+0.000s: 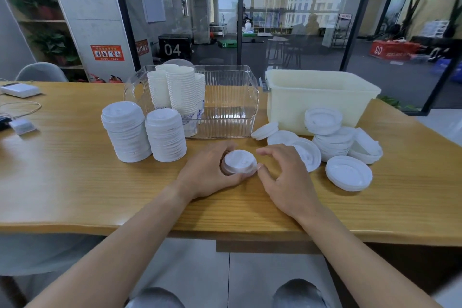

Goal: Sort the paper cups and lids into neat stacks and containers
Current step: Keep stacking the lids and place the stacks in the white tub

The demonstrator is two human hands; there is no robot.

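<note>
Gripping left hand (210, 172), round white lid (239, 161)

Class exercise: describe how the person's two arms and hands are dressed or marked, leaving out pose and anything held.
Both forearms are bare up to the frame's lower edge, with no sleeves showing. The left hand and right hand wear no gloves, and no rings, watch or bracelets show. The fingers are uncovered, with no visible markings.
</note>
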